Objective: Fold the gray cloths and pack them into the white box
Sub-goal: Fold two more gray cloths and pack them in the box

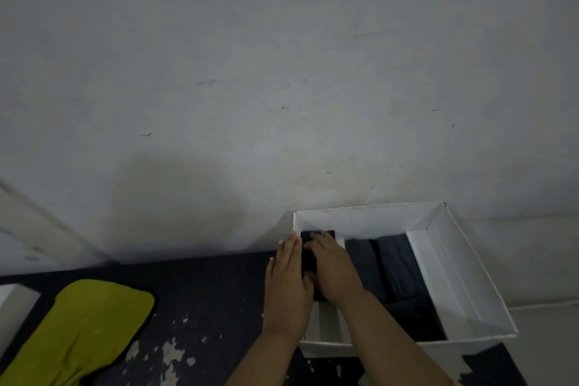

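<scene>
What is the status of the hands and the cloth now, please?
Left hand flat against folded dark gray cloth; right hand pressing it into white cardboard box. More folded gray cloths alongside. Nothing blocking.

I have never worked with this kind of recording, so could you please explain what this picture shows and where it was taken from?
No machine here: a person wears a camera on the head, looking down at their own two hands. The left hand lies flat along the left wall of the white box. The right hand presses a dark folded cloth down inside it, beside other folded gray cloths already packed. To the left, a yellow-green cloth lies on the dark, paint-chipped table. Behind is a plain wall.
</scene>
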`<state>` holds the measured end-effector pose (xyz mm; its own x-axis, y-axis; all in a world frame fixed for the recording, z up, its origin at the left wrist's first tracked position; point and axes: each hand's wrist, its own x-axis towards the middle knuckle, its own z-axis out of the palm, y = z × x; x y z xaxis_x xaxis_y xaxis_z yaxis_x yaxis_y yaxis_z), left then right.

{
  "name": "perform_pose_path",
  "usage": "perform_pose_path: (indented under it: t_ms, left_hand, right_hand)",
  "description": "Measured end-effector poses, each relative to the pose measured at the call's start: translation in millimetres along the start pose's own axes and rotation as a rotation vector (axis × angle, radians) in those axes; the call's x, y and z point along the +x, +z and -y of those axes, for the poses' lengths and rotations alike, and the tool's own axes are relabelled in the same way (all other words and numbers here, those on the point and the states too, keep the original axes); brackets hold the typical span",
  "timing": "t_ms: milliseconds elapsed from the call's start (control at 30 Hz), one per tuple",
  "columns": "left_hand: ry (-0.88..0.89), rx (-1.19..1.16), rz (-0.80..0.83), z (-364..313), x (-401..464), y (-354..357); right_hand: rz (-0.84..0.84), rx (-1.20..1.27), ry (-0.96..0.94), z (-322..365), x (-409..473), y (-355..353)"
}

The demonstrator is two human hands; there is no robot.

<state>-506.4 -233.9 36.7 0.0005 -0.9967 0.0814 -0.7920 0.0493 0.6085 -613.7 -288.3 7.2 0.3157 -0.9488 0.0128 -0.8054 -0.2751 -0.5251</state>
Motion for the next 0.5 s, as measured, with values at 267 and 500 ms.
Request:
perform_pose_path:
  t_ms: [267,500]
  left_hand:
    - [-0.013,-0.017,0.003,-0.9,0.7,0.1]
    - [-0.021,-0.023,0.006,0.4,1.3,0.1]
  right_hand:
    - [0.357,-0.126,0.089,-14.3,1.1,14.1]
    - [0.357,-0.100,0.094,-17.6,6.1,15.7]
